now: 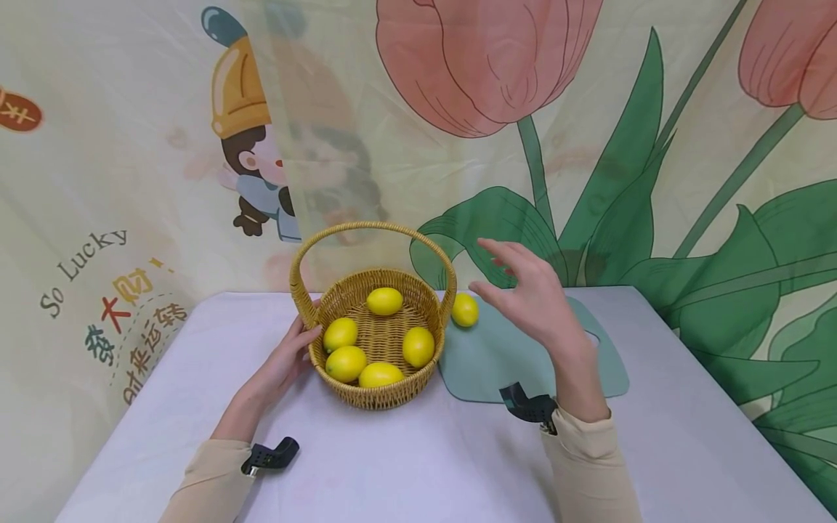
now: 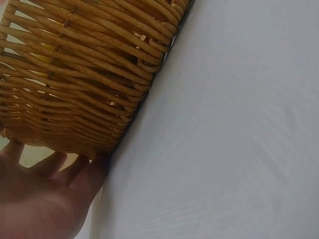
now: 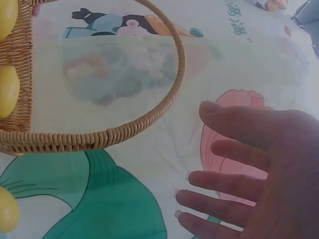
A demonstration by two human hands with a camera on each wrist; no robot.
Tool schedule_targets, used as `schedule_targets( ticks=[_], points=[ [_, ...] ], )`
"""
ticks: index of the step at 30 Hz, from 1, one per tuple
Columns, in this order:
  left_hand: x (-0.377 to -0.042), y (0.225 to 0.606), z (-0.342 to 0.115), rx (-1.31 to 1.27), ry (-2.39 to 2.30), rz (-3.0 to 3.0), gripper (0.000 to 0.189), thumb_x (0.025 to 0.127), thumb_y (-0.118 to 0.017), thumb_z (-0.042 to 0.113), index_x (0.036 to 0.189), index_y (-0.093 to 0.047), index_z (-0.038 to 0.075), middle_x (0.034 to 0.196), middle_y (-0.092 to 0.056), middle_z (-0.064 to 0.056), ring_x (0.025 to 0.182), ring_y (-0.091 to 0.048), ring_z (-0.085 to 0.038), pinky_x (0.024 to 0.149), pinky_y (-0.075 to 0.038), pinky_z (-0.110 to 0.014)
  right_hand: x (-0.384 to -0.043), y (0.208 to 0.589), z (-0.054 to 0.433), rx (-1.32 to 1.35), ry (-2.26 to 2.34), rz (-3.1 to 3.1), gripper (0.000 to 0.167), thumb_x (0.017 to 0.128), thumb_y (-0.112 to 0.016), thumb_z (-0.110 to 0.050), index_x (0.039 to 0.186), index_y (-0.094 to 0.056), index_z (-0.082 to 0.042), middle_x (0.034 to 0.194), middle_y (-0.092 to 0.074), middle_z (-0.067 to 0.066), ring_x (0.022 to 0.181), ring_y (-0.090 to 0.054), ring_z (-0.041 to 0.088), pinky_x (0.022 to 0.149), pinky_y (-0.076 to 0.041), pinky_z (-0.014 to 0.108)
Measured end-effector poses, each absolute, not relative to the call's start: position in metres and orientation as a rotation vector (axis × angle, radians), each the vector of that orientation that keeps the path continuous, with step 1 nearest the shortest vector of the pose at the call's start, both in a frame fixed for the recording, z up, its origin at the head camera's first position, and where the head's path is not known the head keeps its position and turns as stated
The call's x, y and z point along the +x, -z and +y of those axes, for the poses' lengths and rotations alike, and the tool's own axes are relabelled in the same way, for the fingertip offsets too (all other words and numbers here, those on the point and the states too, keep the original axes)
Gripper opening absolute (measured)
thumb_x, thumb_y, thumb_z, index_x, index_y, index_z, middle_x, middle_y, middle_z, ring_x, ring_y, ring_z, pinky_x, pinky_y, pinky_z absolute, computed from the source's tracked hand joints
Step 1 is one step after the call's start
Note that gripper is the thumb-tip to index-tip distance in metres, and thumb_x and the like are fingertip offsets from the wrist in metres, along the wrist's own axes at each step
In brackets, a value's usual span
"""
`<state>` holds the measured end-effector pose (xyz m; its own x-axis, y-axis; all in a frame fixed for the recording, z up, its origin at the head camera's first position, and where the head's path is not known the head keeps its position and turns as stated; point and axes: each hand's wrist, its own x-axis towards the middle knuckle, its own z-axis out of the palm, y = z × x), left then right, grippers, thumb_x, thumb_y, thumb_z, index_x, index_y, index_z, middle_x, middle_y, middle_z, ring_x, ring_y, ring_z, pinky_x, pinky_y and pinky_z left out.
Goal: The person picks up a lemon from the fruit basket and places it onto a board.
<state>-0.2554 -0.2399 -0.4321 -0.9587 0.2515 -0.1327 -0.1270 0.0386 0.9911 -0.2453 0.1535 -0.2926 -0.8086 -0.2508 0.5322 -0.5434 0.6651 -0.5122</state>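
Currently left hand [image 1: 282, 363] rests flat-fingered against round woven wicker basket [image 1: 340, 301] holding five lemons; right hand [image 1: 532, 298] hovers spread, empty, near loose yellow lemon [image 1: 465, 310] on green mat [image 1: 497, 363]. Left wrist view shows only weave and fingers.

A: The head view looks forward and down over the white-clothed table [image 1: 418, 465] from some way off.

B: Both wrist views sit very close, sharing the round woven wicker basket [image 2: 75, 74]; the right one perhaps tilts upward.
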Motion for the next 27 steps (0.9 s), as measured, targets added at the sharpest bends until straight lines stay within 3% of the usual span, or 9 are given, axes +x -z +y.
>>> schedule_targets(
  ticks=[7, 16, 27],
  points=[
    [-0.256, 0.431, -0.239, 0.129, -2.002, 2.047, 0.064, 0.107, -0.039, 0.038, 0.159, -0.003, 0.036, 0.169, 0.0, -0.005, 0.155, -0.006, -0.032, 0.122, -0.011, -0.064, -0.233, 0.288, 0.151, 0.668, -0.95, -2.483, 0.06, 0.087, -0.077, -0.031, 0.143, -0.054, -0.029, 0.139, -0.057, -0.006, 0.117, -0.058, 0.019, 0.089, -0.053, 0.041],
    [-0.258, 0.43, -0.238, 0.122, -2.005, 2.046, 0.064, 0.106, -0.04, 0.038, 0.159, -0.004, 0.037, 0.169, -0.001, -0.004, 0.155, -0.006, -0.032, 0.122, -0.01, -0.064, -0.221, 0.287, 0.135, 0.833, -0.833, -2.492, 0.062, 0.086, -0.079, -0.024, 0.142, -0.054, -0.019, 0.137, -0.057, 0.0, 0.127, -0.056, 0.023, 0.1, -0.052, 0.045],
    [-0.254, 0.432, -0.24, 0.113, -2.005, 2.041, 0.066, 0.106, -0.041, 0.041, 0.159, -0.002, 0.036, 0.169, 0.001, -0.005, 0.155, -0.005, -0.033, 0.122, -0.01, -0.064, -0.228, 0.306, 0.115, 0.915, -0.778, -2.769, 0.065, 0.088, -0.076, -0.033, 0.147, -0.049, -0.026, 0.146, -0.051, 0.0, 0.131, -0.053, 0.022, 0.103, -0.051, 0.044]
  ],
)
